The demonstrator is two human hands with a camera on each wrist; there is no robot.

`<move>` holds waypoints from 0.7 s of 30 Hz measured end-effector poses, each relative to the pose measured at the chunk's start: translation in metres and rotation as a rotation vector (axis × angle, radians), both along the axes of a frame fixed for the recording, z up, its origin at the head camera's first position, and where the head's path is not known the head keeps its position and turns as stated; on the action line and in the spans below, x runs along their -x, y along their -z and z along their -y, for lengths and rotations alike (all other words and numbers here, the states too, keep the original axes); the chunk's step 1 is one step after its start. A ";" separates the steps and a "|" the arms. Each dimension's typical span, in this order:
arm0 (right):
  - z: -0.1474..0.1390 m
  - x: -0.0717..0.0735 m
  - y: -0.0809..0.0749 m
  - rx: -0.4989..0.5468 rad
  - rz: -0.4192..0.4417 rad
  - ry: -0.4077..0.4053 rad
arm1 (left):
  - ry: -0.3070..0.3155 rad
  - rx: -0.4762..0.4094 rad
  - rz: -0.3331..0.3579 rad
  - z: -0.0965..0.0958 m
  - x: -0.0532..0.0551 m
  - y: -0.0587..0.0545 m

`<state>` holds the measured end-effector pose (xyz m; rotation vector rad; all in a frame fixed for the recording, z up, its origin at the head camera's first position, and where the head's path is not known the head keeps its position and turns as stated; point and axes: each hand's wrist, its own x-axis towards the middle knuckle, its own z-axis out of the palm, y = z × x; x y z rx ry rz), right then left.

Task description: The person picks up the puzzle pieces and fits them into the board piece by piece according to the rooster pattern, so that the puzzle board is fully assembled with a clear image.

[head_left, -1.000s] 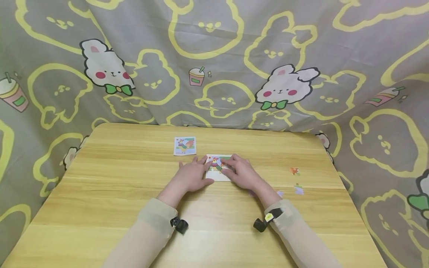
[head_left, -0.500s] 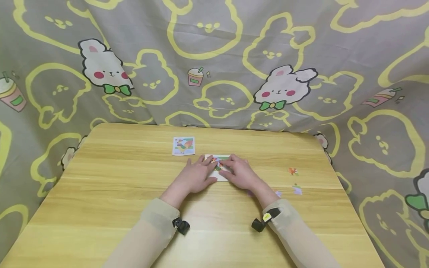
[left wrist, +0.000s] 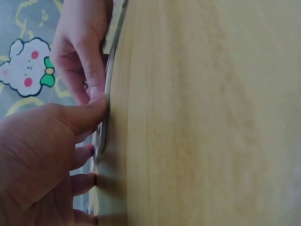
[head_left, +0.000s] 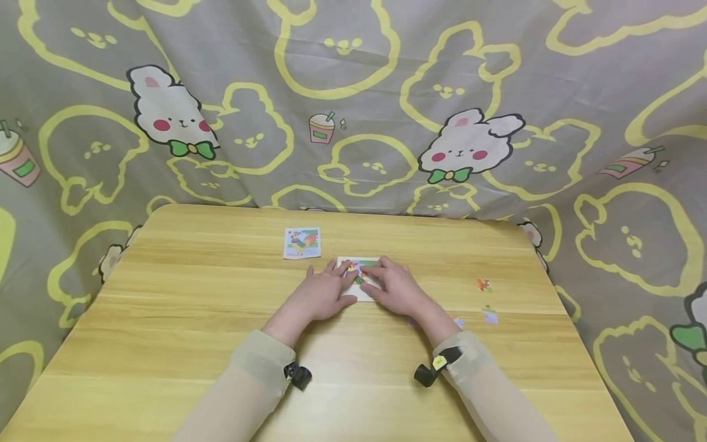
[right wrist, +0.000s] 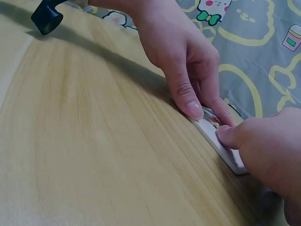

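A small white-framed jigsaw puzzle board (head_left: 364,296) lies at the middle of the table, its colourful bird picture partly hidden by both hands. My left hand (head_left: 323,293) reaches over the board's left side with extended fingers on the pieces; its thumb rests at the near edge. From the right, my right hand (head_left: 402,290) has its bent index finger and thumb around a puzzle piece (head_left: 359,279) within the picture. In the right wrist view, the board's pale rim (right wrist: 214,137) runs beneath both thumbs, and the hands nearly meet.
A square picture card (head_left: 302,243) with a similar bird lies behind and left of the board. Loose pieces lie to the right: an orange one (head_left: 483,284), a green-and-lilac one (head_left: 490,315) and lilac ones partly behind the right forearm. A patterned curtain (head_left: 364,110) hangs behind the table.
My left hand has shifted slightly right, its fingers now farther over the picture. The right hand stays at nearly the same spot on the board.
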<state>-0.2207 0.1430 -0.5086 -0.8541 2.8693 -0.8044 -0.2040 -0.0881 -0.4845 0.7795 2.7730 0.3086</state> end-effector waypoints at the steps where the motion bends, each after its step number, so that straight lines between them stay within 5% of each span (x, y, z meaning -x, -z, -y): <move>1: 0.000 0.000 0.000 0.000 -0.003 -0.001 | 0.000 0.004 0.003 0.000 0.000 0.001; 21: 0.001 -0.002 -0.001 -0.051 -0.035 -0.021 | -0.009 -0.017 0.010 0.001 -0.002 -0.006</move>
